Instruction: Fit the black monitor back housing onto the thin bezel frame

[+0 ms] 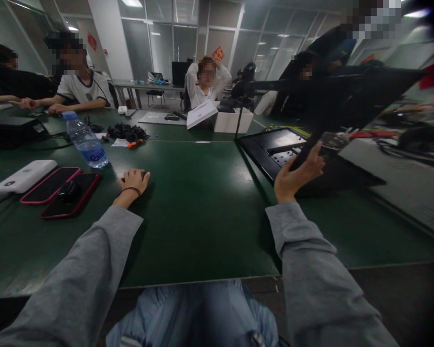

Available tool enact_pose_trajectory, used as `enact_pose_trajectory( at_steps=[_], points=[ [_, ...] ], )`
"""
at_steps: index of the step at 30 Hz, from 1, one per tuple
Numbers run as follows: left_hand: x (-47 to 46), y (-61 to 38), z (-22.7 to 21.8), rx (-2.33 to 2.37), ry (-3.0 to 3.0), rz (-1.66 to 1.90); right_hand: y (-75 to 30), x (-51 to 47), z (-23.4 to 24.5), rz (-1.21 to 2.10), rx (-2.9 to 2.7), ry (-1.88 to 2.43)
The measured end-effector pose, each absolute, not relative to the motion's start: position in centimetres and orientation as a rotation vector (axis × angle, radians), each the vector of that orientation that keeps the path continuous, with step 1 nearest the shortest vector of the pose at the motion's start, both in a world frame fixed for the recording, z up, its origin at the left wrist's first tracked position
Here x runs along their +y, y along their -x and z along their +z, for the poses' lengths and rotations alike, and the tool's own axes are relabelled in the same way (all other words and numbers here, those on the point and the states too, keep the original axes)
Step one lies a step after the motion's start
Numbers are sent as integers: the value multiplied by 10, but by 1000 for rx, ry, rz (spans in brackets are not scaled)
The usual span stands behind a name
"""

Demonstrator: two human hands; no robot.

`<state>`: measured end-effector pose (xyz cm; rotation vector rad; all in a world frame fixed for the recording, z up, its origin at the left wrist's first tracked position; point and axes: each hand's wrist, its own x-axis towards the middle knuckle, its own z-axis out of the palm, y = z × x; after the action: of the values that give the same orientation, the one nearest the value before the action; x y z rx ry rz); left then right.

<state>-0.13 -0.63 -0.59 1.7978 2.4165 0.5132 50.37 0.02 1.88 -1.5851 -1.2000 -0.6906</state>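
Observation:
My left hand (133,180) rests on the green table (202,212), fingers curled over a small dark thing I cannot make out. My right hand (297,173) is raised at the right and grips the lower edge of a large black panel (350,99), which is tilted up off the table. Beneath it lies a black laptop base (285,149), open side up. Both my arms wear grey sleeves.
At the left lie two red-edged phones (63,190), a white power bank (25,176) and a water bottle (86,142). Black parts (126,131) and white boxes (217,118) sit further back. Several people sit around the far side.

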Motion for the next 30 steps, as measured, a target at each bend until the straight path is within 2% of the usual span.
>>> enact_pose_trajectory(
  at_steps=[4,8,13,17,23,30],
  points=[
    [-5,2,-7,2415,-1768,625,-488,-8,31,-770,-1278,1417],
    [-3,4,-6,2398,-1691,860,-478,-13,37,-605,-1274,1345],
    [-2,7,-3,2285,-1642,1325,-478,-3,25,-333,-1239,1317],
    [0,10,-3,2144,-1645,1525,-475,3,18,-273,-1252,1315],
    [-1,13,-5,1998,-1703,1318,-472,8,10,-252,-1240,1373],
    [-3,8,-2,2212,-1747,1049,-481,24,-15,-124,-1363,1661]
  ],
)
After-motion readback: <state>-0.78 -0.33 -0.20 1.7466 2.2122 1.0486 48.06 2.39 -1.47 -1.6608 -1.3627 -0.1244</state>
